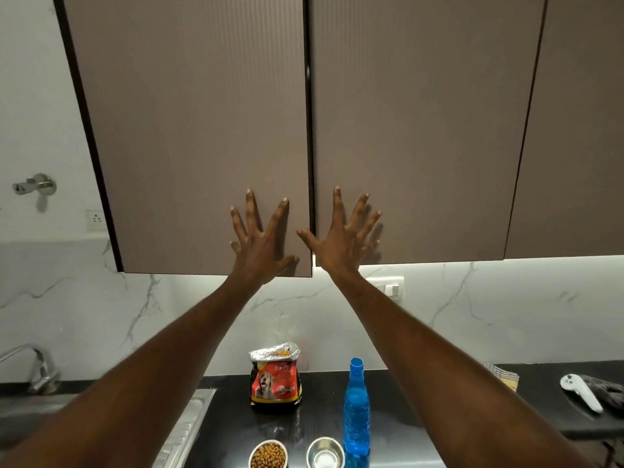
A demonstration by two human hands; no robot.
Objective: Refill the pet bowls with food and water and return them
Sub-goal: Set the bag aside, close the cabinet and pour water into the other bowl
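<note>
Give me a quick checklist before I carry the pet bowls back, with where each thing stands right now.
1. Food bowl filled: ok, kibble shows in it.
2. Water bowl filled: cannot tell, the steel inside looks pale and no waterline is clear.
3. Hands free: ok, left hand and right hand are spread flat on the cabinet doors, holding nothing.
4. Cabinet doors shut: ok.
5. Food bag closed: not ok, its top gapes open.
6. Blue bottle capped: cannot tell.

Brown ribbed cabinet doors (189, 130); blue bottle (356, 410); black counter (229, 417).
</note>
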